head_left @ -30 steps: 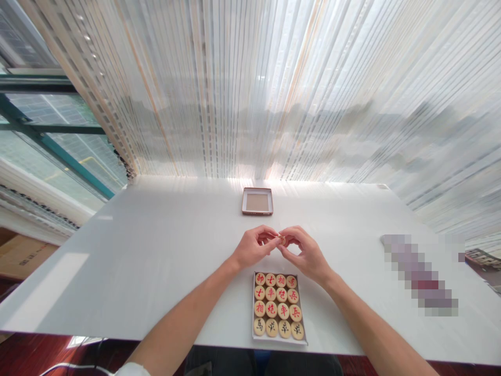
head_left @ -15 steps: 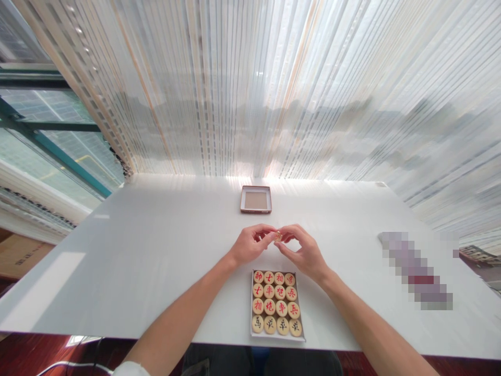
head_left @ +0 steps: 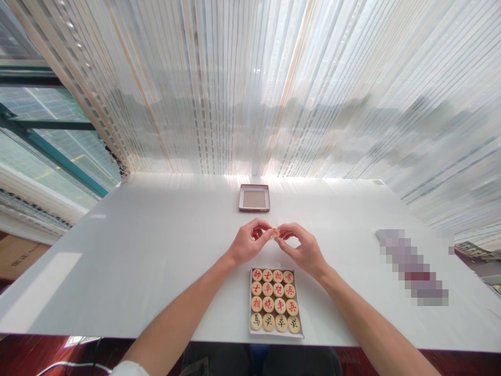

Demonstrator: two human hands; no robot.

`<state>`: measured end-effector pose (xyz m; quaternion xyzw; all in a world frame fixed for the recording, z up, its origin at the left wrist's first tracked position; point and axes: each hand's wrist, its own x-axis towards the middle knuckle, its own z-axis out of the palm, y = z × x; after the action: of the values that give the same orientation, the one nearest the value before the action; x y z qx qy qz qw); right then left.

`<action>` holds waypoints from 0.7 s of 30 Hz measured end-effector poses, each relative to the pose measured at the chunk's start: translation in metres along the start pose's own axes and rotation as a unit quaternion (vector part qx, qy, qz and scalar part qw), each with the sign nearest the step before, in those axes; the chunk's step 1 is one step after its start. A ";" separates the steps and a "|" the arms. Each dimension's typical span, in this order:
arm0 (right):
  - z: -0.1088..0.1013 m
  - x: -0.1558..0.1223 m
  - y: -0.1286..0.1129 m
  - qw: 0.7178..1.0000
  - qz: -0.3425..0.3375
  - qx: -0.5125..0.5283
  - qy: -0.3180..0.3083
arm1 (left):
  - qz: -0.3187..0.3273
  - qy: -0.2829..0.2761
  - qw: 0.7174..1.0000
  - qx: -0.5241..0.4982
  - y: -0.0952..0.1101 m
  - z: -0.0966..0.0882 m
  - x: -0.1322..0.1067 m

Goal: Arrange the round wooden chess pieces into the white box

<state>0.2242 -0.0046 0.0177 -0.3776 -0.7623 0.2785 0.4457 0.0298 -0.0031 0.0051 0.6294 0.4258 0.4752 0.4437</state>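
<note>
Looking down in the head view, a white desk (head_left: 156, 250) is seen, with two bare forearms reaching in from the near edge. A small round chess piece (head_left: 275, 232) is pinched in the air between the fingertips of the left hand (head_left: 246, 245) and the right hand (head_left: 303, 250), just beyond an open box (head_left: 276, 335). Both grips are narrow, closed on the piece. It is judged to be light, hard and smooth enough to slip, and best held by its rim. Sixteen like pieces, marked in red or black, are packed flat in four rows inside the box, near the wrists. A shallow square tray (head_left: 254, 209) is set farther off, near the striped curtain (head_left: 274, 94). A blurred-out object (head_left: 410, 266) lies well to the right. Nothing is seen between the hands and the box.
</note>
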 end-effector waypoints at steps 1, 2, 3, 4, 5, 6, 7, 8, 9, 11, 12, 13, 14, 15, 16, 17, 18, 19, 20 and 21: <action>0.000 0.000 0.000 1.000 0.000 -0.001 0.000 | 0.001 -0.001 1.000 0.004 0.000 0.000 0.000; 0.000 0.000 0.000 1.000 0.001 -0.002 -0.001 | 0.003 -0.002 1.000 0.008 0.001 0.000 0.000; 0.000 0.000 0.001 1.000 0.002 -0.003 -0.002 | 0.007 -0.003 1.000 0.013 0.001 0.000 0.000; 0.000 0.000 0.001 1.000 0.003 -0.003 -0.004 | 0.012 -0.004 1.000 0.017 0.001 0.000 0.000; 0.000 0.000 0.001 1.000 0.005 -0.003 -0.007 | 0.016 -0.007 1.000 0.022 0.002 -0.001 -0.001; 0.000 0.000 0.002 1.000 0.006 -0.001 -0.009 | 0.018 -0.010 0.999 0.025 0.002 -0.001 -0.001; 0.000 0.000 0.002 1.000 0.006 0.000 -0.010 | 0.019 -0.013 0.999 0.025 0.002 -0.001 -0.001; 0.000 0.000 0.003 1.000 0.007 0.001 -0.012 | 0.019 -0.017 0.999 0.025 0.003 -0.001 -0.001; 0.000 0.000 0.003 1.000 0.007 0.002 -0.013 | 0.018 -0.019 0.999 0.023 0.003 -0.002 -0.001; 0.000 0.000 0.005 1.000 0.007 0.002 -0.014 | 0.015 -0.025 0.999 0.020 0.003 -0.002 -0.001; 0.000 0.000 0.005 1.000 0.006 0.002 -0.014 | 0.013 -0.027 0.999 0.019 0.003 -0.002 -0.001; 0.000 0.000 0.006 1.000 0.006 0.001 -0.014 | 0.010 -0.030 0.999 0.017 0.003 -0.002 -0.001; 0.000 0.000 0.006 1.000 0.006 0.001 -0.013 | 0.007 -0.032 0.999 0.016 0.003 -0.002 -0.001; 0.000 0.000 0.006 1.000 0.007 0.001 -0.012 | 0.005 -0.033 0.999 0.016 0.003 -0.001 -0.001; 0.000 0.000 0.006 1.000 0.007 0.001 -0.012 | 0.003 -0.033 0.999 0.017 0.003 -0.001 -0.001; -0.001 0.000 0.006 1.000 0.009 0.001 -0.011 | 0.002 -0.032 0.999 0.019 0.002 -0.001 -0.001; -0.001 0.000 0.005 1.000 0.010 0.001 -0.011 | 0.003 -0.030 0.999 0.022 0.002 -0.001 -0.001; -0.001 0.000 0.005 1.000 0.012 0.001 -0.012 | 0.004 -0.027 0.999 0.025 0.002 -0.001 -0.001; -0.001 0.000 0.005 1.000 0.014 0.002 -0.014 | 0.006 -0.025 0.999 0.028 0.002 -0.001 -0.001; -0.002 0.000 0.004 1.000 0.016 0.002 -0.016 | 0.008 -0.023 0.999 0.031 0.002 -0.001 -0.001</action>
<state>0.2271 -0.0017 0.0154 -0.3840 -0.7628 0.2932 0.4299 0.0283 -0.0045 0.0067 0.6573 0.4249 0.4502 0.4298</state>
